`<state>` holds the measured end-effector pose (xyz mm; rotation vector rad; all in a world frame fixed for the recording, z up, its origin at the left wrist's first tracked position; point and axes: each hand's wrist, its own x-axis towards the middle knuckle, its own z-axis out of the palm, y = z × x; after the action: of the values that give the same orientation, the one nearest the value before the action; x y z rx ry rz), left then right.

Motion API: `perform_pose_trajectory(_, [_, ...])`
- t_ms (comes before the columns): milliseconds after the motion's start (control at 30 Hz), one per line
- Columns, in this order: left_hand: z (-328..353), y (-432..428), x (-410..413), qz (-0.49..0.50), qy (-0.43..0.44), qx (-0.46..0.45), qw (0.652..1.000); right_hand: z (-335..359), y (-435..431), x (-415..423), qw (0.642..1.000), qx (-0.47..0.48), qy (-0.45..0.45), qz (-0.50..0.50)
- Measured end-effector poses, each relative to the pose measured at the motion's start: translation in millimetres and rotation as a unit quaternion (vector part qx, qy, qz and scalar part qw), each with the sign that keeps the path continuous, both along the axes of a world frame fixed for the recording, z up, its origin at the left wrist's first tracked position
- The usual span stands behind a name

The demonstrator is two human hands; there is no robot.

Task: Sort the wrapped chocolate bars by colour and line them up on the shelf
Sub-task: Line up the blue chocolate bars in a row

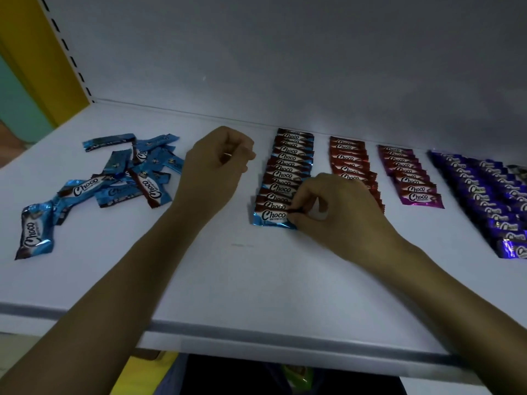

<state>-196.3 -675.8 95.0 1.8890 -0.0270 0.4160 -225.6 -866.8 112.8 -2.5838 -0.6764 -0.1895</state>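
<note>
My right grip (328, 206) pinches the right end of the front blue bar (272, 218), which lies flat at the near end of the blue row (288, 172), mid-shelf (256, 280). Left grip (219, 163) hovers curled, nothing visibly held. Best to nudge the bar square, overlap even, ends flush with the row. Loose blue pile (134, 172) sits toward the left edge.

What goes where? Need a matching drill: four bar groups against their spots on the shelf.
Things
1. loose blue bars
2. blue row
3. red row
4. purple row

Places
A. far right, running out of frame
B. scattered at left
C. its front bar is pinched by the right hand
D. front end hidden behind the right hand

Pairs: 1-B, 2-C, 3-D, 4-A
</note>
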Motion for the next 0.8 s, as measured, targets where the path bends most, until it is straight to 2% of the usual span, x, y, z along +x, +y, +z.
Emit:
perform_pose_trajectory(167, [-7.9, -0.4, -3.3, 0.003, -0.060, 0.201, 0.978, 5.8, -1.1, -1.6, 0.999, 0.028, 0.018, -0.009])
perform_pose_trajectory(333, [-4.3, 6.1, -4.8, -0.017, -0.060, 0.270, 0.961, 23.1, 15.3, 15.0, 0.998, 0.041, 0.026, 0.032])
perform_pose_trajectory(433, [13.0, 20.3, -11.4, -0.003, -0.062, 0.359, 0.931, 36.5, 44.0, 31.8, 0.994, 0.087, 0.017, 0.069])
perform_pose_trajectory(500, [20.7, 41.0, -23.9, 0.040, -0.020, 0.395, 0.918, 38.8, 65.8, 42.6, 0.991, 0.093, 0.019, 0.094])
perform_pose_trajectory(600, [14.5, 82.8, -58.6, 0.127, 0.060, 0.414, 0.900, 28.8, 98.4, 61.1, 0.991, 0.044, 0.050, 0.120])
perform_pose_trajectory(667, [4.9, 107.7, -85.5, 0.186, 0.162, 0.420, 0.873, 18.4, 119.2, 70.6, 0.990, -0.008, 0.080, 0.118])
perform_pose_trajectory(733, [-4.2, 121.7, -103.8, 0.200, 0.268, 0.410, 0.849, 9.3, 137.3, 76.0, 0.989, -0.067, 0.080, 0.109])
perform_pose_trajectory(800, [-7.6, 123.9, -104.9, 0.186, 0.285, 0.395, 0.853, 4.4, 152.9, 77.3, 0.988, -0.098, 0.070, 0.100])
